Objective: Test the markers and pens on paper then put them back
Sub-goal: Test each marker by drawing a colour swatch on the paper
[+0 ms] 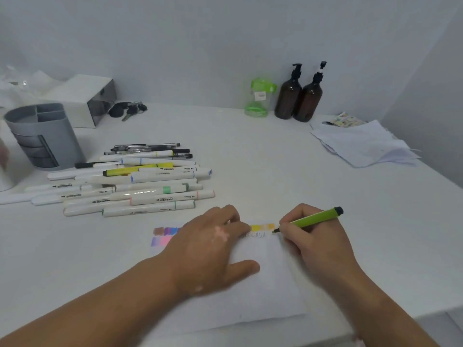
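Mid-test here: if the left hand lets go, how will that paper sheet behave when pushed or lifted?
The paper sheet looks thin and single, so probably floppy when lifted by an edge. It lies on a smooth white table, so the green pen may drag it; the left hand pressing it flat suggests that.

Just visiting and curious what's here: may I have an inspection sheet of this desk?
Surface: white table.
Job's things: paper with colour swatches; green pen; marker pile; grey holder.
Clutter: keys; white box; two brown bottles; green container; loose sheets.
Hands: left hand flat on paper; right hand grips pen, tip on paper.
Cables: nothing seen.
Surroundings: pale walls.
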`<control>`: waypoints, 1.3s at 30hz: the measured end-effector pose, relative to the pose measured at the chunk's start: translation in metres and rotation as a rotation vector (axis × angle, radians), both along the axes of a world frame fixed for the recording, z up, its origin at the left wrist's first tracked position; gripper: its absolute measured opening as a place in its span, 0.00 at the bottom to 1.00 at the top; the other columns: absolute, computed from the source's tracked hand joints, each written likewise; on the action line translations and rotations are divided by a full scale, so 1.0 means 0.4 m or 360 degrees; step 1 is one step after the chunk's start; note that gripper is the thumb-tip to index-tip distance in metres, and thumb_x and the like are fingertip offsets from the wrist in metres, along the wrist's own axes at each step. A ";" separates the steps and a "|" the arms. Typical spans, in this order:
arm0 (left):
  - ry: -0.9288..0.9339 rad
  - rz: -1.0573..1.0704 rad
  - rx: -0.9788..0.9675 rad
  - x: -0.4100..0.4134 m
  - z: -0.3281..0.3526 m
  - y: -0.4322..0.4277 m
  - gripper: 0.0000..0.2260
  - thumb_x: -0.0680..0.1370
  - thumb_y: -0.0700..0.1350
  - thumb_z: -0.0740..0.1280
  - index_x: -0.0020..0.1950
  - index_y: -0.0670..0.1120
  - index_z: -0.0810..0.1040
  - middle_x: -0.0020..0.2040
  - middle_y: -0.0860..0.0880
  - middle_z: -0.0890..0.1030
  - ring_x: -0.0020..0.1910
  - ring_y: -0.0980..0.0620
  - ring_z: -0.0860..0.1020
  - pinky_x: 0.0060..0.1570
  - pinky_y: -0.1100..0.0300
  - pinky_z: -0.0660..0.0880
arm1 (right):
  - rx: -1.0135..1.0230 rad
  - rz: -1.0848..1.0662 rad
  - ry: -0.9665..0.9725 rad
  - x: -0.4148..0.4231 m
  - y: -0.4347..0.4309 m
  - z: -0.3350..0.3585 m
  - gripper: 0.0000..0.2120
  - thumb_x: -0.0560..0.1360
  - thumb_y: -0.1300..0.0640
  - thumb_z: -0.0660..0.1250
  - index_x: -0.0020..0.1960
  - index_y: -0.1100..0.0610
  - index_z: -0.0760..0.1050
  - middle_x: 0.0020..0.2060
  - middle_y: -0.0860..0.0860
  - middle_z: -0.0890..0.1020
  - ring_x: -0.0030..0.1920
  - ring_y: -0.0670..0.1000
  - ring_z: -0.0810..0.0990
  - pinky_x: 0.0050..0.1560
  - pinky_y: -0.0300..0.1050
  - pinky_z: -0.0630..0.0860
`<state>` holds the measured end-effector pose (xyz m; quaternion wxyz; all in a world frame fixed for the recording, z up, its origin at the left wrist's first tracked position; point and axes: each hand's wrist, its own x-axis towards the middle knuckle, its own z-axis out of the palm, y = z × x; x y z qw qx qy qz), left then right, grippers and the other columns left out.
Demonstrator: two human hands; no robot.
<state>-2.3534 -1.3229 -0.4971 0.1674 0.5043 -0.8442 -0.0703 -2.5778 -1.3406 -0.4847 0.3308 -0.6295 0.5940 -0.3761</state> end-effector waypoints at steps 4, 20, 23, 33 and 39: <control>0.0034 0.0030 -0.0013 0.003 -0.007 -0.001 0.32 0.72 0.73 0.54 0.70 0.60 0.71 0.61 0.60 0.68 0.60 0.57 0.70 0.60 0.58 0.71 | -0.0080 -0.0010 0.0098 0.008 -0.013 -0.014 0.07 0.71 0.59 0.72 0.38 0.48 0.81 0.24 0.42 0.78 0.26 0.41 0.73 0.25 0.31 0.66; 0.0067 0.0016 0.0010 0.003 0.001 0.001 0.28 0.74 0.70 0.63 0.68 0.58 0.75 0.60 0.59 0.71 0.58 0.55 0.73 0.58 0.55 0.73 | -0.0010 0.0088 0.0130 0.007 -0.019 -0.008 0.03 0.70 0.55 0.73 0.38 0.48 0.82 0.26 0.44 0.79 0.27 0.42 0.73 0.26 0.31 0.66; 0.0077 0.0023 0.0017 0.002 0.000 0.002 0.28 0.73 0.69 0.64 0.69 0.57 0.75 0.60 0.59 0.71 0.58 0.55 0.73 0.59 0.54 0.73 | -0.0010 0.0107 0.0152 0.007 -0.019 -0.007 0.01 0.68 0.54 0.72 0.38 0.49 0.82 0.25 0.45 0.79 0.27 0.44 0.72 0.26 0.34 0.66; 0.0075 0.0031 0.0019 0.003 -0.002 -0.001 0.28 0.73 0.70 0.63 0.69 0.58 0.74 0.60 0.59 0.71 0.58 0.55 0.73 0.59 0.54 0.73 | -0.0005 0.0074 0.0086 0.005 -0.023 -0.012 0.03 0.70 0.57 0.71 0.38 0.50 0.81 0.26 0.49 0.80 0.26 0.47 0.74 0.27 0.37 0.68; 0.0087 0.0027 0.0033 0.004 -0.001 0.000 0.31 0.72 0.71 0.59 0.68 0.57 0.75 0.59 0.58 0.71 0.57 0.55 0.74 0.57 0.53 0.74 | -0.0018 0.0047 0.0148 0.003 -0.026 -0.014 0.03 0.70 0.56 0.71 0.38 0.50 0.80 0.26 0.46 0.79 0.27 0.46 0.73 0.26 0.36 0.66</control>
